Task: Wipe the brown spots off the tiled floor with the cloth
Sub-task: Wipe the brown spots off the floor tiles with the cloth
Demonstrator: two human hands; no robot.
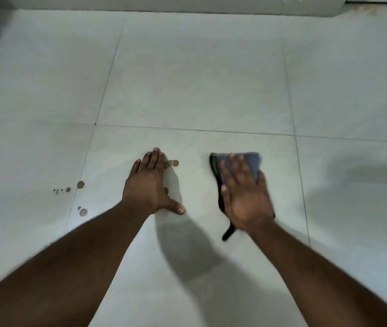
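My right hand (245,195) lies flat with straight fingers on a dark grey-blue cloth (253,161) with a black and green edge, pressing it onto the pale tiled floor (187,79). My left hand (151,185) rests flat on the floor to the left of the cloth, fingers straight and thumb spread. A brown spot (173,163) sits just right of my left fingertips, between the two hands. More brown spots lie left of my left hand: one near a tile joint (80,184), a smaller one (68,190) with tiny dark specks, and another (83,212) lower down.
A pale wall base or step (187,5) runs along the far edge of the floor. Grout lines (211,131) cross ahead of my hands. Shadows fall on the tiles at the right and below my arms.
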